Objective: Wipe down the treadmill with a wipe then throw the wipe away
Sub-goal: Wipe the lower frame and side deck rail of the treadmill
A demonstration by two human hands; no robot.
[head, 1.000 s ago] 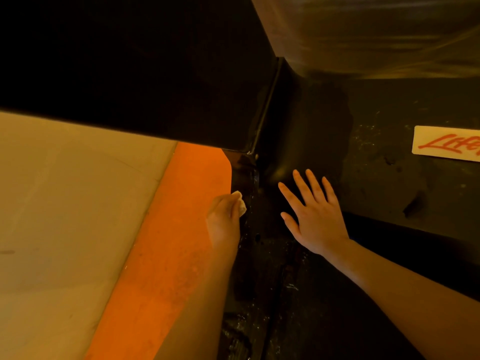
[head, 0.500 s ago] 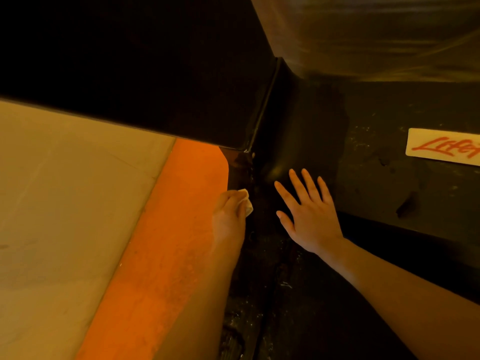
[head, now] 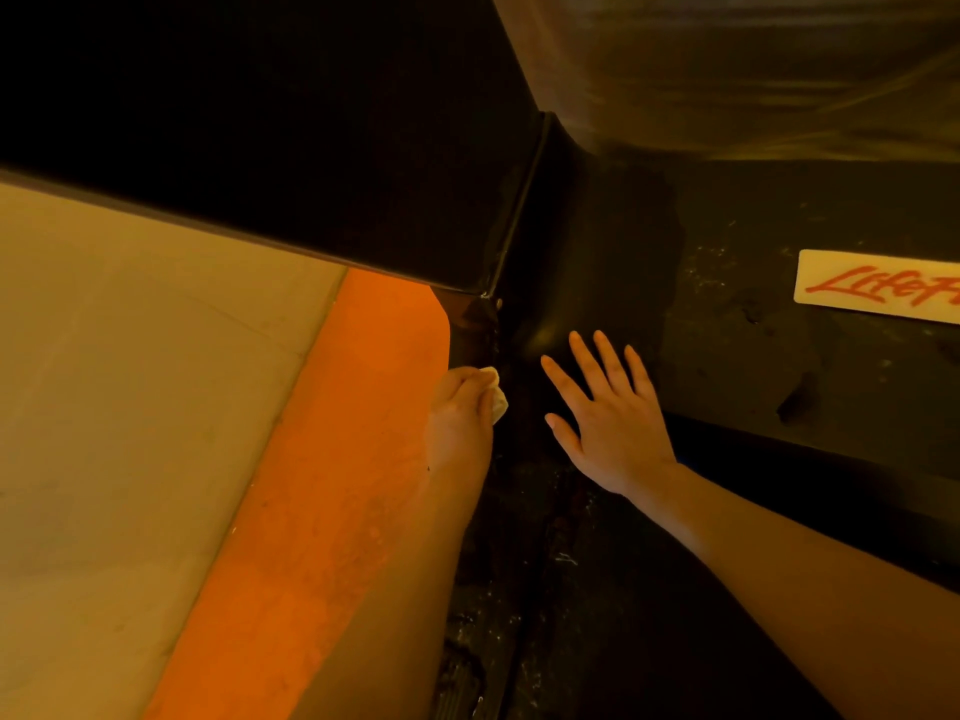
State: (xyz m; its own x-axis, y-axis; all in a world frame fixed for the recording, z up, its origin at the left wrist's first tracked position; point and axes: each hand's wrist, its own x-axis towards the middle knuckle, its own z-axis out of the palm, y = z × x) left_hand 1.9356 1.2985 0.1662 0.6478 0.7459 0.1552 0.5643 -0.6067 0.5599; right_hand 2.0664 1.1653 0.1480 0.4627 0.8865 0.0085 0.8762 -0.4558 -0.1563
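The black treadmill (head: 597,241) fills the upper and right part of the view, dim and shiny, with a white label in red script (head: 878,288) on its right. My left hand (head: 460,413) grips a small crumpled white wipe (head: 497,397) and holds it against the treadmill's dark side rail near the corner seam. My right hand (head: 608,413) lies flat on the black surface just right of the rail, fingers straight and spread, holding nothing.
An orange floor strip (head: 322,485) runs along the treadmill's left side, with pale tan flooring (head: 130,407) beyond it. A dark panel (head: 260,137) overhangs the upper left. A shiny plastic-wrapped surface (head: 753,70) sits at the top right.
My left hand with the wipe has slid a little forward along the rail toward the corner seam. My right hand has stayed flat in nearly the same place.
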